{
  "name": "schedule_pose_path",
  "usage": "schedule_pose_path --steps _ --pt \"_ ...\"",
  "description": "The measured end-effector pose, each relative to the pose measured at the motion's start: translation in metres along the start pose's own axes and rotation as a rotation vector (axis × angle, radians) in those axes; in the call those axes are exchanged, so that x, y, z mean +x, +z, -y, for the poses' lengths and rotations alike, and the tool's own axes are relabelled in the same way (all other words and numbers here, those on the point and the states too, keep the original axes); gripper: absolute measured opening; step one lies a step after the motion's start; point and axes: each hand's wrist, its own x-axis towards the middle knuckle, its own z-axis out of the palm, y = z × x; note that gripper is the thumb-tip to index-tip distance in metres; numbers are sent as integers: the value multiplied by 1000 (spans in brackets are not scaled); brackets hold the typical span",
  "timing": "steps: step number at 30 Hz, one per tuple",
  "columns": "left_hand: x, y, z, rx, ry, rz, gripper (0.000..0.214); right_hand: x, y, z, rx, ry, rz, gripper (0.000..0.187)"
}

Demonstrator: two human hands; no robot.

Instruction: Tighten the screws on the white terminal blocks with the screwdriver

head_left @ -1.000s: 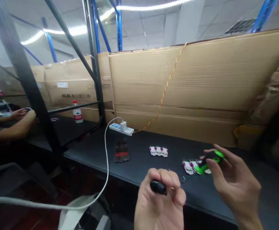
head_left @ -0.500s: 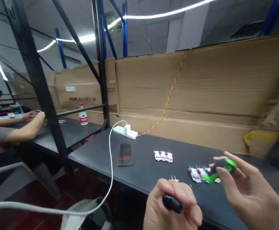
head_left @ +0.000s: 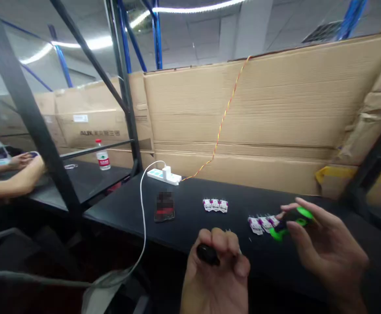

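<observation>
Broadly, a cardboard wall (head_left: 259, 113) backs the dark desk (head_left: 193, 224), and a white cable (head_left: 142, 196) hangs over its front edge, left of both hands and apart from them. The left hand (head_left: 217, 266) is palm-up, fingers curled around a black handle (head_left: 207, 254); the right hand (head_left: 318, 237) pinches a green-and-black piece (head_left: 291, 216) between thumb and fingertips, in front of the nearer row of white parts (head_left: 256, 226). Whether piece and row touch, I cannot tell. A light, steady pinch would probably serve best, with the right fingers kept clear, since they hide that row's far end. Beyond lie a power strip (head_left: 158, 175), a dark flat packet (head_left: 164, 213) and, smallest, a separate trio of white parts (head_left: 215, 205), well apart from the hands.
</observation>
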Motion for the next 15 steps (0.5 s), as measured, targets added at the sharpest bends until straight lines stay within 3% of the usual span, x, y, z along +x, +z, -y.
schedule_pose_path --steps 10,15 --pt "-2 -6 -13 -70 -143 195 6 0 3 -5 -43 6 74 45" --pt "-1 -7 -15 -52 -138 197 6 1 3 -5 -25 0 80 45"
